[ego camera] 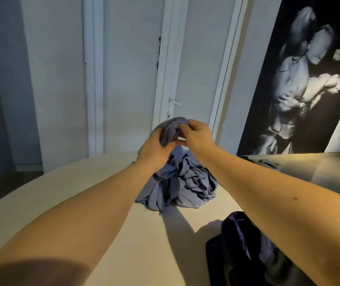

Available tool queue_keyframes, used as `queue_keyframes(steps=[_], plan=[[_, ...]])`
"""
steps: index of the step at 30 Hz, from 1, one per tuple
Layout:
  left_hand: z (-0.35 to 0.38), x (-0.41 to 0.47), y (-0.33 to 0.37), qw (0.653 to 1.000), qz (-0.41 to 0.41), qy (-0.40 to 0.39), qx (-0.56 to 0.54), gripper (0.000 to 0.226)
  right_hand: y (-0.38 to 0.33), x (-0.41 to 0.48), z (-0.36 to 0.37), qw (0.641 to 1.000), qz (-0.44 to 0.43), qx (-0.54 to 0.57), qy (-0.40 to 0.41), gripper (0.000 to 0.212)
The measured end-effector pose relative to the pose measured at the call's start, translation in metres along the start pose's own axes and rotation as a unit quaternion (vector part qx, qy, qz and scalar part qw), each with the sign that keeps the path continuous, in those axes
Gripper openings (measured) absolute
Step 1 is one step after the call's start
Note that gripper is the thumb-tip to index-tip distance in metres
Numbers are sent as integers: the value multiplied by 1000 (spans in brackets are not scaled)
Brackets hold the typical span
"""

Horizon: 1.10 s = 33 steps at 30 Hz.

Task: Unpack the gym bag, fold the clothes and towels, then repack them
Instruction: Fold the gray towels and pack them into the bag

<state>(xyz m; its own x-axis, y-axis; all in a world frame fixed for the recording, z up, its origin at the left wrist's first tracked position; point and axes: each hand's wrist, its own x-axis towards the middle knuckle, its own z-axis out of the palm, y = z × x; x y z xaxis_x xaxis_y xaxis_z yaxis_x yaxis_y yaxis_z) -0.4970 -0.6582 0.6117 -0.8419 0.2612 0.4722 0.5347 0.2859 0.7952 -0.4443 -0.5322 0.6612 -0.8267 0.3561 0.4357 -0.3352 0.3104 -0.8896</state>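
Pale desk (65, 195) took up the whole bottom of the view, with a white door (194, 65) shut behind it, handle (174, 102) sticking out sideways; left hand (156, 150) was up above the far side of the desk, fingers curled round the bunched top of a blue-grey garment (185, 182), thumb pressed into the cloth; the rest of that garment hung down from the grip and sat in a crumpled pile on the desk, right between the two forearms; right hand (196, 137) was just beside the left one, nearly touching it, fingertips pinching the same bunched top from the other side; further right, a dark navy heap (245, 242) lay on the near edge of the desk under the right forearm, couldn't tell if it was a bag or clothing; a bit of grey fabric (268, 163) peeked out behind that forearm; on the wall at far right hung a big black-and-white poster (301, 83) of a muscular torso.
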Motion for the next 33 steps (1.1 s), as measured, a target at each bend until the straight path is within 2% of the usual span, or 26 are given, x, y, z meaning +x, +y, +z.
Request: queue_keyframes(steps=[4, 8, 9, 14, 18, 21, 25, 30, 33], plan=[[-36, -8, 43, 999, 38, 35, -14, 58, -69, -19, -4, 996, -10, 87, -32, 17], [-85, -24, 90, 996, 54, 52, 57, 17, -134, -42, -10, 995, -28, 88, -44, 19], [-98, -30, 102, 995, 54, 57, 65, 14, -149, -49, -11, 995, -33, 85, -47, 18], [-158, -77, 163, 991, 72, 74, 87, 30, -215, -90, -19, 995, -13, 83, -54, 19], [-192, -127, 206, 996, 49, 47, 55, 34, -253, -131, -28, 994, 0, 83, -76, 32], [-207, -167, 218, 999, 25, 3, 24, 27, -265, -163, -34, 989, 37, 91, -108, 40], [-205, -222, 191, 996, 8, -59, 74, 10, -252, -214, -40, 981, 112, 25, -155, 43], [-189, -279, 143, 983, -67, -103, 135, 17, -215, -267, -47, 933, 209, 11, -293, 34], [-186, -297, 127, 972, -125, -132, 150, 22, -196, -280, -51, 916, 224, 31, -330, 29]])
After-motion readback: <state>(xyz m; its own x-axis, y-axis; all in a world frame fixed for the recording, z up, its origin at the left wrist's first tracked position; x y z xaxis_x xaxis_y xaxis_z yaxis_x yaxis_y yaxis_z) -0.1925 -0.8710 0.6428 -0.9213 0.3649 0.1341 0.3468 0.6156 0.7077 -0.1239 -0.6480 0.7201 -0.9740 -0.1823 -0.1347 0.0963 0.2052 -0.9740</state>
